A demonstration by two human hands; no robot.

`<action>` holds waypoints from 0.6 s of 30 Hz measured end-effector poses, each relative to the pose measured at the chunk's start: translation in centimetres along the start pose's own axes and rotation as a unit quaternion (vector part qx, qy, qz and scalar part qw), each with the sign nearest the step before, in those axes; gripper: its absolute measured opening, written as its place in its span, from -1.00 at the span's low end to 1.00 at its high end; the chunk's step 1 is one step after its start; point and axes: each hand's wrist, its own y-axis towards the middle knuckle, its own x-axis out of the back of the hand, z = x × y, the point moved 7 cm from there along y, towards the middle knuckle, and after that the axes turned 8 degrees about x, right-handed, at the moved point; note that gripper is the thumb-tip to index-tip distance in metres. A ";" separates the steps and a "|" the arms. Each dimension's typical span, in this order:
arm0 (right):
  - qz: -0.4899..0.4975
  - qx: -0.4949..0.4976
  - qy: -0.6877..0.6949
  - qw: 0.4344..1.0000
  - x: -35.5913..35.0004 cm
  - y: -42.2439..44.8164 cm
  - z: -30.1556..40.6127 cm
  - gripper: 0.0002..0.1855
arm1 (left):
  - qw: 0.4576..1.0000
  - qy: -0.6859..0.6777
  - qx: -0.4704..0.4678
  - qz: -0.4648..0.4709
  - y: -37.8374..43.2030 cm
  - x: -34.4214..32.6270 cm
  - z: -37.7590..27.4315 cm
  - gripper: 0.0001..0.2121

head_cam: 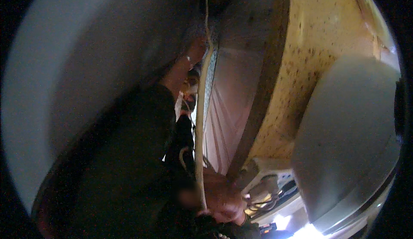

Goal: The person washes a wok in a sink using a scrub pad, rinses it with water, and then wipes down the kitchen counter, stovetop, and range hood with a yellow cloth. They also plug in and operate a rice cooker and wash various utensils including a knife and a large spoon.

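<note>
A long pale strip (200, 116) runs from the top down the middle, narrowing to a thin line above. My left hand (197, 47), with a bright band at the wrist, reaches up beside the strip; its fingers are dark and blurred. Lower down, my right hand (224, 200) is at the strip's lower end, and its grip is not clear. Pinkish folded fabric or sheeting (230, 106) spreads right of the strip, along a speckled bluish-grey band (210, 74). A dark sleeve covers my left forearm.
A yellowish panel with dark specks (309, 55) curves down the right, edged by a brown band (269, 74). Beyond it is a large smooth grey surface (345, 135). Looped cables (266, 203) and bright light show at lower right. A grey surface (32, 94) fills the left.
</note>
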 end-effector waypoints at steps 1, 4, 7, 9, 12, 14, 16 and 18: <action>0.008 0.002 0.002 1.000 -0.4 0.0 -0.6 -0.60 | 1.000 0.012 0.021 0.008 -2.1 0.1 2.6 -0.61; 0.032 -0.003 -0.009 0.999 -1.6 -0.1 -1.0 -0.57 | 0.995 0.039 0.080 0.041 -9.0 -0.9 8.6 -0.61; 0.035 0.003 -0.045 0.998 -2.3 -0.4 -1.5 -0.61 | 0.987 0.064 0.135 0.055 -14.6 -0.8 13.5 -0.60; 0.017 0.019 -0.061 0.998 -2.2 -0.2 -1.4 -0.61 | 0.984 0.072 0.152 0.065 -16.7 -1.4 15.0 -0.60; 0.033 0.031 -0.085 0.995 -2.5 0.0 -1.0 -0.40 | 0.982 0.082 0.154 0.072 -17.8 -2.3 15.2 -0.60; -0.007 0.050 -0.111 0.993 -2.4 -0.5 -0.8 -0.39 | 0.982 0.087 0.149 0.076 -17.7 -2.7 14.6 -0.60; -0.023 0.058 -0.086 0.994 -2.3 -0.4 -0.7 -0.40 | 0.982 0.094 0.144 0.076 -17.4 -2.5 13.9 -0.60; -0.042 0.065 -0.063 0.995 -2.0 -0.3 -0.7 -0.40 | 0.983 0.094 0.138 0.075 -16.8 -2.9 12.9 -0.59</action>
